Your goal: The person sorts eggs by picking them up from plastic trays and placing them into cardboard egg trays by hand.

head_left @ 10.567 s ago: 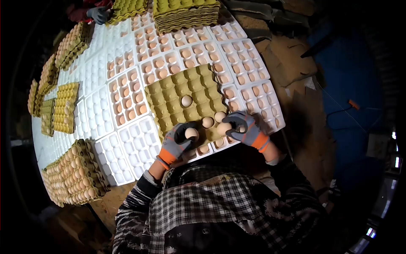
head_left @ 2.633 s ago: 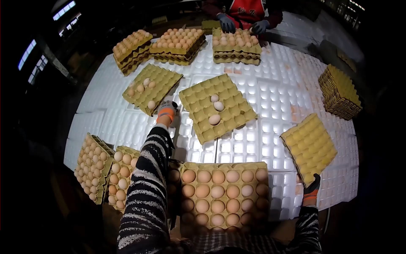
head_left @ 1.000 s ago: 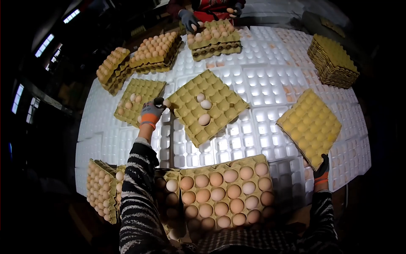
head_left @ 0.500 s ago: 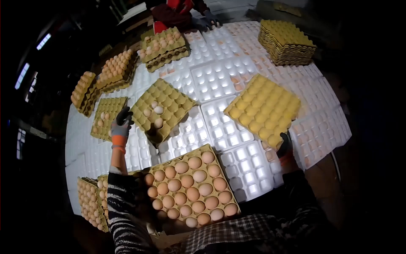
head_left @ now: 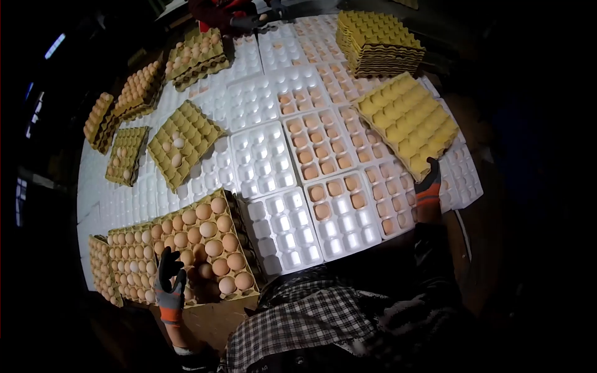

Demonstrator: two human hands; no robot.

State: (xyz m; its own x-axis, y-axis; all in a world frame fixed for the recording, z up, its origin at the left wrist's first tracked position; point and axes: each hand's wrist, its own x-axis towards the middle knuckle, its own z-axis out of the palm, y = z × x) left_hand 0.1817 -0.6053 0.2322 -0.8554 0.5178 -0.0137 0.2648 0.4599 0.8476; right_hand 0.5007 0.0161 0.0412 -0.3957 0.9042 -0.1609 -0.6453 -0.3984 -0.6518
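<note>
My left hand (head_left: 170, 280), in a grey and orange glove, is over the near full egg tray (head_left: 213, 248), its fingers apart and nothing seen in them. My right hand (head_left: 428, 184) grips the near corner of an empty yellow tray (head_left: 407, 121), held tilted above white packs with eggs at the right. White plastic packs (head_left: 264, 158) cover the table; some on the right hold eggs, and one near pack (head_left: 345, 214) is partly filled. Left of the centre, a pulp tray (head_left: 186, 140) carries a few eggs.
A tall stack of empty trays (head_left: 379, 53) stands at the back right. Stacked egg trays (head_left: 138, 87) line the far left, with more full trays (head_left: 132, 258) at the near left. A co-worker's gloved hand (head_left: 249, 22) is at the far edge.
The view has swung right. My left hand has come back from the far left trays to the near full tray. My right hand has carried the yellow tray farther right.
</note>
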